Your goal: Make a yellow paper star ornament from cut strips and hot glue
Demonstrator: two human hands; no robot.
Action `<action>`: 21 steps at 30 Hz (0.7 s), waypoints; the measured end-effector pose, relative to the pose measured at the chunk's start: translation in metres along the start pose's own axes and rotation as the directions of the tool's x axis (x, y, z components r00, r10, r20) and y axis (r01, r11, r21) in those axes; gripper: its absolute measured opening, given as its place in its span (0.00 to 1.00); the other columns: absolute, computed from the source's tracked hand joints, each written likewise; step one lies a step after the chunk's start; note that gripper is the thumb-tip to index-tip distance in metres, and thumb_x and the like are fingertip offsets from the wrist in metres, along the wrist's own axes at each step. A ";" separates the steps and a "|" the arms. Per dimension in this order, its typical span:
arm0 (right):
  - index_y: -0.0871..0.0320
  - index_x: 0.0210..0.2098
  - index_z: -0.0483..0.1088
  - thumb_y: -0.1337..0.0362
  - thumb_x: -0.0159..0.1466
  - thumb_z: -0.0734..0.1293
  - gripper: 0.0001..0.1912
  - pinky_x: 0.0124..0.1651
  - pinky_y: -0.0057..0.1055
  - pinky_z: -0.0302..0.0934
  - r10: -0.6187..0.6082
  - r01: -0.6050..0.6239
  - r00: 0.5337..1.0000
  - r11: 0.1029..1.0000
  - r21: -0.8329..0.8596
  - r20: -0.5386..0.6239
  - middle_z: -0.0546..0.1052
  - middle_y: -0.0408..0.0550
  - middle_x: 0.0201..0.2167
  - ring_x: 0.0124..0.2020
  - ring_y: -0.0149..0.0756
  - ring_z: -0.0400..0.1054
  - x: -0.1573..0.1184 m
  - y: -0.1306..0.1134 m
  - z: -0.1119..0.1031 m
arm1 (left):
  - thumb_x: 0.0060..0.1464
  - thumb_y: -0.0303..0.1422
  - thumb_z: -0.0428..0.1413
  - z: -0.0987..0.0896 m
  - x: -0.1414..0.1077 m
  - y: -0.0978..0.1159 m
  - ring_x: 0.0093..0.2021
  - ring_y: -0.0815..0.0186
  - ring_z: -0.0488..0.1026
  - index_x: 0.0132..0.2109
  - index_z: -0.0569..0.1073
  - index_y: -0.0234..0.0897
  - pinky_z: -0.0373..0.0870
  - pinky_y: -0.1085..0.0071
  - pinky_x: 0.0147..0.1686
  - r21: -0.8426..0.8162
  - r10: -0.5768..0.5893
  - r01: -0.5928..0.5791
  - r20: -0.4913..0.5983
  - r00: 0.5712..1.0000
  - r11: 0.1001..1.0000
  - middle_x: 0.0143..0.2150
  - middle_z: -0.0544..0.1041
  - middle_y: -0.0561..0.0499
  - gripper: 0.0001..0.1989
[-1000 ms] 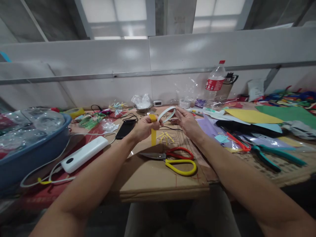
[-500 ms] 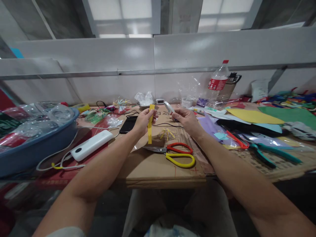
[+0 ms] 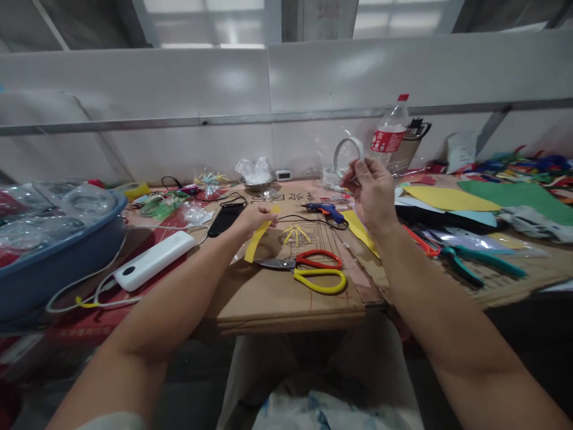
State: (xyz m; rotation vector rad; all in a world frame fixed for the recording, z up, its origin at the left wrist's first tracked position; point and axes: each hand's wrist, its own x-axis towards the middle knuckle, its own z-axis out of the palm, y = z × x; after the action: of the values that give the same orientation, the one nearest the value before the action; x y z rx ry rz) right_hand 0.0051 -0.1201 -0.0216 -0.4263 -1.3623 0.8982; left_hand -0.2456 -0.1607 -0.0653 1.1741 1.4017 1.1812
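Note:
My left hand (image 3: 256,221) pinches a narrow yellow strip (image 3: 258,240), which slants down towards me over the cardboard. Raised above the table on the right, my right hand (image 3: 370,185) grips a thin whitish ring by its lower edge; it looks like a narrow roll of tape (image 3: 335,156). Scissors (image 3: 320,280) with one red and one yellow handle lie on the cardboard (image 3: 268,301) below my left hand. Between my hands are a small spray of yellow strips (image 3: 295,235) and a blue glue gun (image 3: 325,211).
A blue basin (image 3: 58,257) of clear plastic stands at left, near a white power bank (image 3: 154,261) and black phone (image 3: 227,218). Rightward lie teal-handled pliers (image 3: 487,263) and coloured sheets (image 3: 452,198). A red-capped bottle (image 3: 390,134) stands behind.
My right hand has risen and moved right with the ring, uncovering the glue gun. My left hand has moved slightly left and down, and the yellow strip has tilted.

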 end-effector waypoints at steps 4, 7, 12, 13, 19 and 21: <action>0.54 0.35 0.70 0.52 0.60 0.72 0.13 0.33 0.27 0.68 -0.100 0.102 0.989 0.995 0.012 -0.114 0.70 0.38 0.26 0.26 0.27 0.66 0.005 -0.012 -0.021 | 0.45 0.26 0.64 -0.007 0.004 -0.008 0.19 0.73 0.61 0.21 0.75 0.33 0.55 0.74 0.23 0.334 0.077 -0.059 -0.043 0.996 0.941 0.17 0.70 0.54 0.09; 0.53 0.36 0.71 0.51 0.61 0.71 0.13 0.36 0.28 0.69 -0.108 0.100 0.986 0.993 -0.069 -0.125 0.71 0.39 0.27 0.28 0.28 0.67 0.001 -0.013 -0.030 | 0.40 0.24 0.66 -0.011 0.008 -0.012 0.20 0.72 0.59 0.19 0.74 0.35 0.54 0.73 0.24 0.419 0.127 -0.103 -0.029 0.991 0.902 0.16 0.67 0.56 0.10; 0.53 0.37 0.71 0.49 0.63 0.69 0.13 0.39 0.31 0.70 -0.082 0.065 0.992 0.985 -0.162 -0.099 0.70 0.41 0.28 0.31 0.30 0.68 -0.005 -0.006 -0.036 | 0.38 0.21 0.69 -0.004 0.003 -0.005 0.28 0.70 0.61 0.28 0.76 0.36 0.60 0.73 0.31 0.466 0.552 -0.424 -0.179 0.814 0.776 0.26 0.71 0.55 0.11; 0.53 0.36 0.71 0.49 0.63 0.68 0.14 0.39 0.31 0.70 -0.078 0.061 0.992 0.983 -0.172 -0.096 0.70 0.41 0.28 0.31 0.30 0.68 -0.006 -0.004 -0.037 | 0.42 0.23 0.68 0.002 -0.001 -0.001 0.29 0.70 0.62 0.31 0.77 0.37 0.60 0.73 0.33 0.465 0.604 -0.485 -0.144 0.784 0.741 0.27 0.71 0.54 0.09; 0.54 0.37 0.72 0.48 0.63 0.68 0.16 0.38 0.30 0.69 -0.088 0.065 0.991 0.975 -0.213 -0.101 0.71 0.42 0.28 0.30 0.29 0.67 -0.006 -0.003 -0.038 | 0.50 0.27 0.63 0.056 -0.021 0.025 0.26 0.66 0.65 0.31 0.81 0.38 0.60 0.69 0.31 0.427 0.576 -0.570 0.130 0.807 0.702 0.25 0.75 0.51 0.02; 0.54 0.37 0.72 0.48 0.63 0.68 0.16 0.38 0.30 0.68 -0.100 0.074 0.989 0.971 -0.226 -0.107 0.71 0.42 0.28 0.30 0.29 0.67 -0.006 -0.004 -0.039 | 0.47 0.25 0.64 0.078 -0.020 0.031 0.27 0.64 0.66 0.29 0.81 0.38 0.60 0.67 0.32 0.395 0.558 -0.607 0.243 0.793 0.690 0.26 0.77 0.49 0.03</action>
State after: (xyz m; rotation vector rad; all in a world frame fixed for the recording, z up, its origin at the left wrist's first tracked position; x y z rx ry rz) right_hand 0.0434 -0.1184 -0.0304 -0.5768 -1.3659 0.6408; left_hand -0.1629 -0.1701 -0.0413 2.1133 1.2912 1.2090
